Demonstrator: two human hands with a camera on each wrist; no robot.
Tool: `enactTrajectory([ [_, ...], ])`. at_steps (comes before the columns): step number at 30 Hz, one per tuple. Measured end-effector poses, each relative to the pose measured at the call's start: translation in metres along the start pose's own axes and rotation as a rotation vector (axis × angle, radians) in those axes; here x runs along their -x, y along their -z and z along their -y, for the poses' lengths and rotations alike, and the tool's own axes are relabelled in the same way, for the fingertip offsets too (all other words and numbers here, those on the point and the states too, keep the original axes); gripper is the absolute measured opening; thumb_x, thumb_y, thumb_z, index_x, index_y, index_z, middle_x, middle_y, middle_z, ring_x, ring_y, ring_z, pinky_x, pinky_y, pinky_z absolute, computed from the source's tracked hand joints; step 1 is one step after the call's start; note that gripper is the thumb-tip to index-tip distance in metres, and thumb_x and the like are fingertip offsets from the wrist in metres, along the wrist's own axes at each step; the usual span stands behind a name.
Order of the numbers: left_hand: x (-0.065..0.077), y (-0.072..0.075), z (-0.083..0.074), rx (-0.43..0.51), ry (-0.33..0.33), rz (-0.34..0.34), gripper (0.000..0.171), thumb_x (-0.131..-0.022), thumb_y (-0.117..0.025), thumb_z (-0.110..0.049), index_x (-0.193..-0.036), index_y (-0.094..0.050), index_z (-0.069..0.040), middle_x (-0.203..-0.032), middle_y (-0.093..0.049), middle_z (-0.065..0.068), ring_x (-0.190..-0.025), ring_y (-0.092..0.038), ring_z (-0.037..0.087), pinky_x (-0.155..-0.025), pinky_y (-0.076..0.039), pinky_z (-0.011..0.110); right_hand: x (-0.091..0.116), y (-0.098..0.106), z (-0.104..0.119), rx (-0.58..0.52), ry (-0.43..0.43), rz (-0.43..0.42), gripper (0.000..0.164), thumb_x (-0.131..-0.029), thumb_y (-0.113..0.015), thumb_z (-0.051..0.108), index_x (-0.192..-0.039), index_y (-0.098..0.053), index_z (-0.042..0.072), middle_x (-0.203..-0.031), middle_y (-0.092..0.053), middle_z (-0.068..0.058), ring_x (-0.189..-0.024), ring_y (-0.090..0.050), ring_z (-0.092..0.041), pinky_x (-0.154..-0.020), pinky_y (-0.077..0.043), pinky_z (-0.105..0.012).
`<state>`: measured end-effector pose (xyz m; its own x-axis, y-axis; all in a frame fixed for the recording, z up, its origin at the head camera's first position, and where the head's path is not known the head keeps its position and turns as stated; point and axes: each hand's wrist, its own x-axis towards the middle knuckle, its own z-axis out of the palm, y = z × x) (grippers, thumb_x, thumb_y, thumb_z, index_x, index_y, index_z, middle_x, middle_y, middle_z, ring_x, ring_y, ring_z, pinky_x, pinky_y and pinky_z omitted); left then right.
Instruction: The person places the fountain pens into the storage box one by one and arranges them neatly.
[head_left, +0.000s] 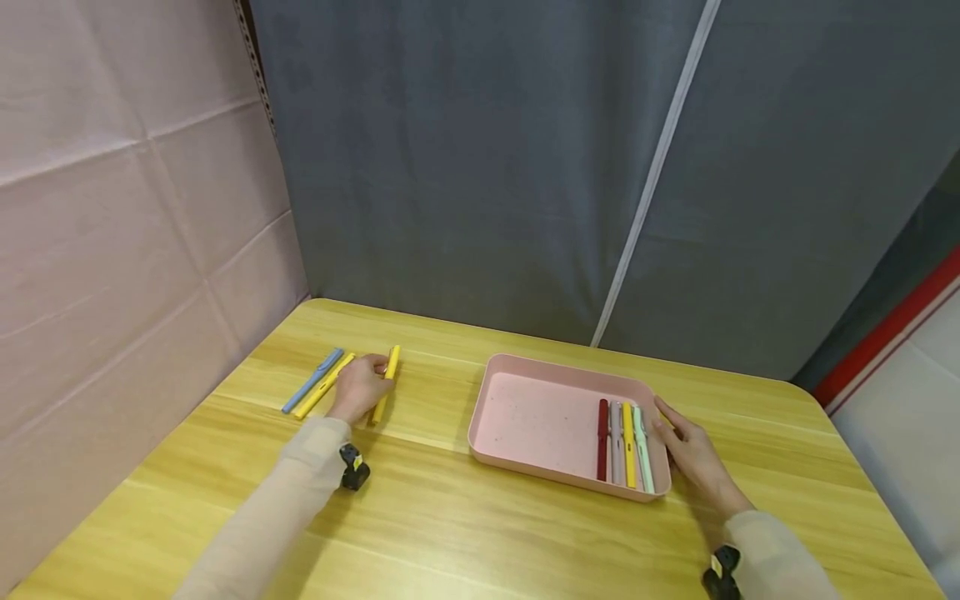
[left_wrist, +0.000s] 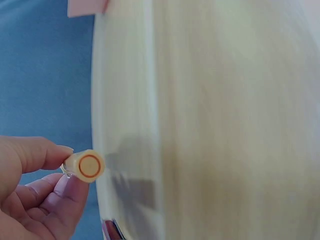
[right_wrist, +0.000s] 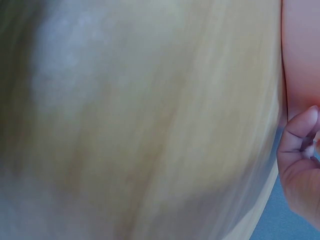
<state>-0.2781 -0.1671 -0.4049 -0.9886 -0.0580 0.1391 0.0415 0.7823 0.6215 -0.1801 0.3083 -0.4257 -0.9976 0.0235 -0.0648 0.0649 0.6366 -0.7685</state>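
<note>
My left hand (head_left: 362, 388) pinches a yellow pen (head_left: 394, 360) between thumb and fingers, over the left part of the table. In the left wrist view the round end of this pen (left_wrist: 90, 166) faces the camera. Just left of that hand, a blue pen (head_left: 312, 381) and another yellow pen (head_left: 318, 392) lie side by side at a slant. My right hand (head_left: 697, 454) grips the right side of a pink tray (head_left: 532, 417), its thumb at the rim. In the tray's right end lie a dark red pen (head_left: 602, 442), a grey-mauve one, a yellow one and a mint green one.
Everything lies on a wood-grain table (head_left: 450, 533) with rounded back corners. A dark grey curtain (head_left: 465, 167) hangs behind it, and a pale pink cloth wall (head_left: 127, 250) runs along the left. Between the left hand and the tray lies a stretch of bare tabletop.
</note>
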Motion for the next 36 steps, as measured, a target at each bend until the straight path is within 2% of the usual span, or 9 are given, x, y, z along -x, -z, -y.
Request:
enactTrajectory([
  [2, 0.001, 0.0, -0.006, 0.035, 0.008, 0.01, 0.043, -0.079, -0.066, -0.007, -0.121, -0.06, 0.003, -0.108, -0.067, 0.017, -0.097, -0.061, 0.03, -0.085, -0.047, 0.041, 0.0, 0.0, 0.0, 0.015, -0.001, 0.011, 0.059, -0.102, -0.035, 0.037, -0.15, -0.016, 0.008, -0.138, -0.036, -0.034, -0.099, -0.046, -0.027, -0.07, -0.039, -0.018],
  [4, 0.001, 0.0, -0.011, 0.08, 0.02, 0.023, 0.044, -0.079, -0.065, -0.006, -0.122, -0.06, 0.001, -0.109, -0.066, 0.016, -0.098, -0.061, 0.03, -0.084, -0.048, 0.039, 0.0, 0.0, 0.0, 0.015, -0.004, 0.02, 0.06, -0.102, -0.034, 0.038, -0.15, -0.014, 0.008, -0.144, -0.027, -0.033, -0.104, -0.042, -0.03, -0.071, -0.038, -0.019],
  [9, 0.001, -0.002, -0.026, 0.182, 0.054, 0.053, 0.045, -0.081, -0.065, -0.007, -0.125, -0.058, -0.003, -0.113, -0.065, 0.014, -0.1, -0.06, 0.028, -0.078, -0.05, 0.034, 0.0, -0.001, 0.0, -0.008, -0.005, 0.014, 0.058, -0.102, -0.036, 0.034, -0.15, -0.015, 0.008, -0.139, -0.035, -0.03, -0.099, -0.045, -0.027, -0.066, -0.039, -0.02],
  [13, 0.001, -0.002, -0.04, 0.272, 0.078, 0.078, 0.046, -0.082, -0.063, -0.006, -0.127, -0.057, -0.005, -0.117, -0.063, 0.014, -0.101, -0.059, 0.026, -0.074, -0.049, 0.028, 0.0, -0.002, -0.001, 0.001, 0.006, 0.006, 0.058, -0.102, -0.036, 0.034, -0.15, -0.017, 0.008, -0.141, -0.034, -0.031, -0.099, -0.045, -0.025, -0.068, -0.038, -0.018],
  [19, 0.003, -0.004, -0.054, 0.372, 0.084, 0.09, 0.046, -0.081, -0.061, -0.004, -0.127, -0.056, -0.004, -0.117, -0.061, 0.015, -0.098, -0.059, 0.025, -0.069, -0.049, 0.024, -0.001, -0.003, -0.002, -0.04, 0.01, -0.008, 0.057, -0.102, -0.038, 0.032, -0.15, -0.019, 0.008, -0.127, -0.045, -0.029, -0.076, -0.047, -0.012, -0.058, -0.04, -0.02],
  [24, 0.004, -0.007, -0.063, 0.428, 0.081, 0.096, 0.047, -0.081, -0.061, -0.004, -0.127, -0.056, -0.004, -0.117, -0.061, 0.014, -0.097, -0.059, 0.024, -0.07, -0.049, 0.024, -0.001, -0.003, -0.003, 0.002, 0.032, -0.017, 0.057, -0.102, -0.037, 0.033, -0.149, -0.019, 0.006, -0.138, -0.037, -0.031, -0.094, -0.046, -0.021, -0.066, -0.038, -0.019],
  [29, 0.004, -0.013, -0.069, 0.461, 0.089, 0.098, 0.047, -0.08, -0.061, -0.003, -0.126, -0.056, -0.004, -0.116, -0.06, 0.014, -0.094, -0.059, 0.023, -0.069, -0.05, 0.023, -0.001, -0.003, -0.003, 0.03, 0.03, -0.016, 0.058, -0.102, -0.036, 0.035, -0.149, -0.02, 0.007, -0.141, -0.034, -0.033, -0.097, -0.045, -0.023, -0.07, -0.036, -0.016],
  [33, 0.003, -0.017, -0.074, 0.49, 0.095, 0.091, 0.047, -0.079, -0.061, -0.003, -0.125, -0.057, -0.004, -0.114, -0.06, 0.014, -0.092, -0.058, 0.022, -0.068, -0.049, 0.022, -0.002, -0.003, -0.004, -0.011, 0.006, -0.013, 0.057, -0.102, -0.038, 0.033, -0.15, -0.02, 0.008, -0.116, -0.051, -0.032, -0.075, -0.048, -0.012, -0.061, -0.039, -0.017],
  [36, 0.004, -0.02, -0.079, 0.512, 0.099, 0.084, 0.046, -0.078, -0.061, -0.002, -0.124, -0.058, -0.003, -0.113, -0.06, 0.014, -0.091, -0.058, 0.021, -0.067, -0.049, 0.021, -0.001, -0.003, -0.003, -0.028, -0.001, -0.013, 0.057, -0.102, -0.038, 0.032, -0.15, -0.019, 0.008, -0.113, -0.05, -0.029, -0.071, -0.046, -0.011, -0.058, -0.039, -0.019],
])
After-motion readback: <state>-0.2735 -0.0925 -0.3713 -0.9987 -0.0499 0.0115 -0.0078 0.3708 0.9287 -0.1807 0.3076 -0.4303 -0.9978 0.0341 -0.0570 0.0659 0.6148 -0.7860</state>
